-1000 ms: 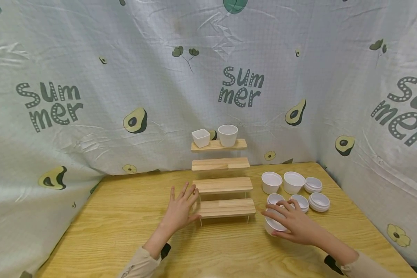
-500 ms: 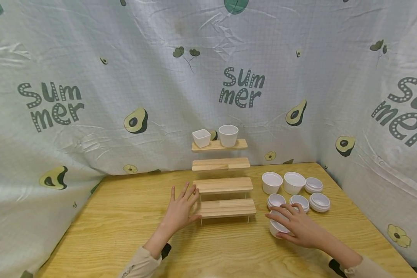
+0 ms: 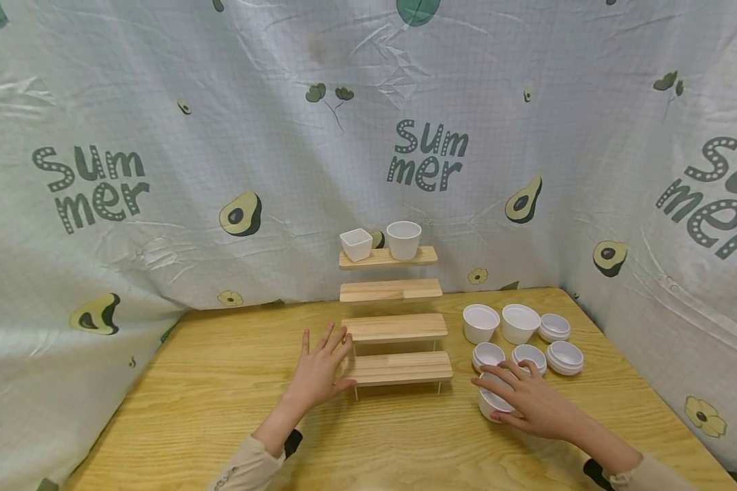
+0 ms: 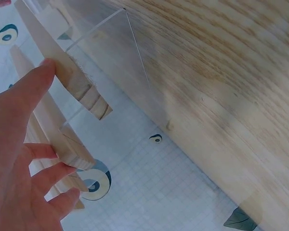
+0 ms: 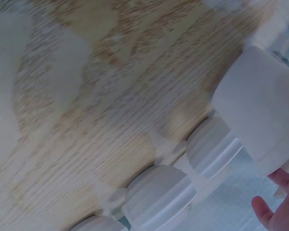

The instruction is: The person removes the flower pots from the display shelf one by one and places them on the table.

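Note:
In the head view my right hand [image 3: 534, 404] grips a white round pot [image 3: 488, 407], fingers over its rim and thumb at its near side. The same pot [image 5: 257, 108] shows its smooth side in the right wrist view. My left hand [image 3: 315, 375] is spread at the left end of a four-tier wooden stand [image 3: 399, 368]. In the left wrist view the thumb touches the edge of one board [image 4: 74, 77], and fingertips rest against another board [image 4: 70, 147]. A square white pot [image 3: 356, 245] and a round white pot [image 3: 403, 241] stand on the top tier.
Right of the stand are two taller white pots [image 3: 480, 323] at the back and several low white bowls [image 3: 564, 358], close to my right hand. A printed cloth [image 3: 282, 150] hangs behind and beside the wooden table [image 3: 221, 382].
My right hand and the white round pot have shifted slightly to the right, uncovering more of the low bowls behind. The left hand stays at the stand.

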Available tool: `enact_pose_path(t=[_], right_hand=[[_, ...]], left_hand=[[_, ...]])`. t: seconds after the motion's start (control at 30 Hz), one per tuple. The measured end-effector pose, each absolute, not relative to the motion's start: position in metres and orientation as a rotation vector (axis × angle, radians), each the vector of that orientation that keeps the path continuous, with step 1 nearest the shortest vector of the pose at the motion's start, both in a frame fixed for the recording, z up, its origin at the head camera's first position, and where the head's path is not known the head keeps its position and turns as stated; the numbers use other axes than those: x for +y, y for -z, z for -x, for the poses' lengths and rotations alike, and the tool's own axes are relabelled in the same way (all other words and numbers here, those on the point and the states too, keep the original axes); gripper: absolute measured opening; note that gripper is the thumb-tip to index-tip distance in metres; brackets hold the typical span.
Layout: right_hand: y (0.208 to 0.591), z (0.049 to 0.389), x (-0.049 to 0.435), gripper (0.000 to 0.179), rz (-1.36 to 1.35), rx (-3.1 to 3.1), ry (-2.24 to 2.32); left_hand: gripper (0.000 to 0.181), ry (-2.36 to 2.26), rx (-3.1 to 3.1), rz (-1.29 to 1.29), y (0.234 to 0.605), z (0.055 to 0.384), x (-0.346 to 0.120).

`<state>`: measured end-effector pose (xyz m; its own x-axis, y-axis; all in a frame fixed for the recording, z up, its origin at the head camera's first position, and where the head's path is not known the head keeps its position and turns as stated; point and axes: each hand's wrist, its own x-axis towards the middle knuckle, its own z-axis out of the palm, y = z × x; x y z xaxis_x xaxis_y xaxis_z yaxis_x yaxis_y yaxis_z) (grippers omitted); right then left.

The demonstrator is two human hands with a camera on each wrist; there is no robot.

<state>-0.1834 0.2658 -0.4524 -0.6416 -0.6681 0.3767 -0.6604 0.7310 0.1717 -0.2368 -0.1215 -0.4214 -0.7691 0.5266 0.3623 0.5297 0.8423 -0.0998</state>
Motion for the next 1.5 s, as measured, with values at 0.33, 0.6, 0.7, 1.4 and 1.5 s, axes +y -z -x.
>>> enact_pose_path(t=[0.33,0.6,0.7,1.4,1.5], right_hand=[[0.456,0.185,0.268,0.058,-1.022,-2.518,0.022],[0.458,0.185,0.269,0.058,-1.027,-2.528,0.028],[0.458,0.185,0.268,0.059,-1.028,-2.529,0.026],[0.449,0.187,0.266,0.064,-1.033,-2.493,-0.032],[0.445,0.191,0.264,0.067,-1.045,-2.468,-0.032]], left_hand=[[0.083,0.089,-2.683,0.808,0.419,0.240,-0.121],[0.091,0.115,-2.679,0.832,0.419,0.247,-0.122],[0.090,0.097,-2.676,0.844,0.420,0.248,-0.124],[0.094,0.106,-2.724,0.854,0.420,0.248,-0.125],[0.093,0.109,-2.714,0.854,0.419,0.248,-0.125]])
